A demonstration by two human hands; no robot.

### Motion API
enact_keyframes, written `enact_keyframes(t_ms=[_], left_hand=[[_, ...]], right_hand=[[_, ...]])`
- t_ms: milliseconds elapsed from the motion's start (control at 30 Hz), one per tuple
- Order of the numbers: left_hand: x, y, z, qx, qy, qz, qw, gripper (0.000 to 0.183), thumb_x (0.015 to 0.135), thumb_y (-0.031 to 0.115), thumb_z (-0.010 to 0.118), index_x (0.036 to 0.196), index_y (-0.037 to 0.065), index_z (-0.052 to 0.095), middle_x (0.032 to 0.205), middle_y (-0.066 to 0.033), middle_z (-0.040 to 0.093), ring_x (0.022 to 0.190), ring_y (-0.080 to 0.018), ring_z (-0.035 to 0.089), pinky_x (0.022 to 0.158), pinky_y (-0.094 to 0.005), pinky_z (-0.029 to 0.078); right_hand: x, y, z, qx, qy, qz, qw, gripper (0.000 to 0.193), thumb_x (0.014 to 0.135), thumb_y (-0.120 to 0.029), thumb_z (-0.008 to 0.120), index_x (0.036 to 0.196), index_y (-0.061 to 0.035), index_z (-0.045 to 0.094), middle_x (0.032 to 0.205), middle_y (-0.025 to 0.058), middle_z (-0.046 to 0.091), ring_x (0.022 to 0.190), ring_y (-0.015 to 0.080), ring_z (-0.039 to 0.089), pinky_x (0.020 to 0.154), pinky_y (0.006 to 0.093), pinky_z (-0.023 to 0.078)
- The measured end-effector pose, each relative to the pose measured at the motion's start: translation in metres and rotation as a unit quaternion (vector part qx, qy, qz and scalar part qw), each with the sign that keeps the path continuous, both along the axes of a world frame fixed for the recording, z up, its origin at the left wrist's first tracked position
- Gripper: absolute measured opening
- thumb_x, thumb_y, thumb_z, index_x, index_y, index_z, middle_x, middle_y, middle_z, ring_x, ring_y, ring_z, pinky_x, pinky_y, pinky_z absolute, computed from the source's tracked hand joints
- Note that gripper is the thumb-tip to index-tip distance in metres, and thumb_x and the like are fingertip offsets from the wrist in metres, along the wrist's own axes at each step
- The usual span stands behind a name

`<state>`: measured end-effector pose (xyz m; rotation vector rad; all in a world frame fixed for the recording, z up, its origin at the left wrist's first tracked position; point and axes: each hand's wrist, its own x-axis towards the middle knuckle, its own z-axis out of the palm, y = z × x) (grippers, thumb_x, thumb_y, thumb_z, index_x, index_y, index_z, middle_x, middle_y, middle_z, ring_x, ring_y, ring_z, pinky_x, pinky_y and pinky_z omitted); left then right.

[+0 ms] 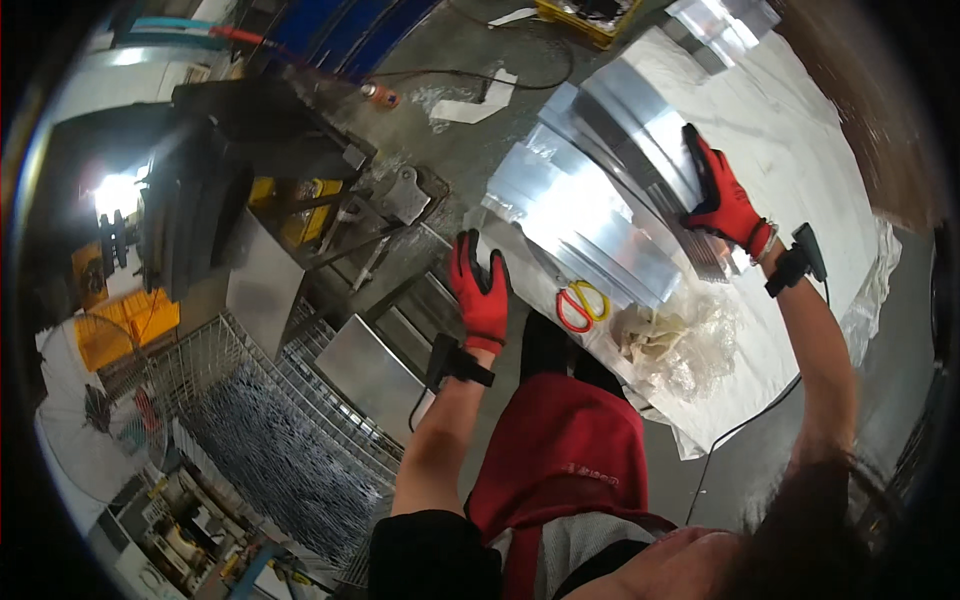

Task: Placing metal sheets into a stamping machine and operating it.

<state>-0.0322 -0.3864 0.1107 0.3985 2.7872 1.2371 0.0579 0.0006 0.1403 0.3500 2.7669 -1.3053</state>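
My left hand (pixel 480 292), in a red glove with dark fingertips, is raised beside the near left edge of a cloth-covered table. Its fingers are stretched upward, the thumb stands apart, and nothing is in it. My right hand (pixel 727 200), gloved alike, lies against the right side of a stack of long silvery metal strips (pixel 650 125), thumb and fingers spread along it. To the left of that stack lies another shiny pile of metal pieces (pixel 570 205), glaring under the light. Scissors (pixel 584 302) with red and yellow handles rest at the pile's near end.
Crumpled clear plastic (pixel 705 355) lies on the white cloth (pixel 790 140) near me. More metal pieces (pixel 725 30) sit at the far end. Leftward stand a dark machine (pixel 205 190), a metal frame and a wire basket (pixel 290 440) full of small dark parts. A cable crosses the floor.
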Motion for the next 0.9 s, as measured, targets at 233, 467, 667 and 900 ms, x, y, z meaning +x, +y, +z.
enact_keyframes(t_ms=[233,467,667,900], left_hand=[[-0.018,0.009,0.003,0.113,-0.009,0.014,0.993,0.053,0.083,0.011,0.064,0.132,0.005,0.045,0.136,-0.0204,0.039,0.124,-0.0372,0.039,0.104,-0.0456,0.033],[-0.064,0.163,0.026,0.019,0.164,-0.194,0.967,0.062,0.079,0.022,0.066,0.134,0.006,0.042,0.137,-0.0195,0.038,0.126,-0.0379,0.034,0.106,-0.0516,0.025],[-0.066,0.265,-0.025,-0.275,0.117,-0.310,0.902,0.040,0.082,0.043,0.056,0.102,0.009,0.065,0.112,-0.0117,0.059,0.120,-0.0340,0.043,0.108,-0.0567,0.016],[-0.068,0.271,-0.027,-0.235,0.143,-0.309,0.910,0.042,0.081,0.045,0.056,0.096,0.007,0.065,0.097,-0.0110,0.065,0.113,-0.0295,0.050,0.109,-0.0584,0.011]], right_hand=[[-0.035,-0.042,-0.049,0.025,-0.079,0.122,0.989,0.088,0.074,-0.027,0.076,0.145,-0.0115,0.026,0.142,0.0174,0.033,0.130,0.0324,0.033,0.107,0.0386,0.031],[-0.042,-0.038,-0.030,-0.279,-0.110,-0.033,0.953,0.066,0.082,-0.028,0.069,0.139,-0.0112,0.040,0.130,0.0102,0.051,0.114,0.0234,0.051,0.095,0.0342,0.041],[-0.027,0.045,-0.056,-0.261,-0.063,-0.351,0.897,0.068,0.081,-0.032,0.071,0.137,-0.0095,0.040,0.109,0.0101,0.060,0.073,0.0127,0.058,0.059,0.0251,0.048],[-0.071,0.200,-0.129,-0.100,-0.065,-0.485,0.867,0.103,0.073,-0.042,0.077,0.144,0.0008,0.017,0.081,0.0017,0.061,0.056,0.0077,0.046,0.048,0.0231,0.038]])
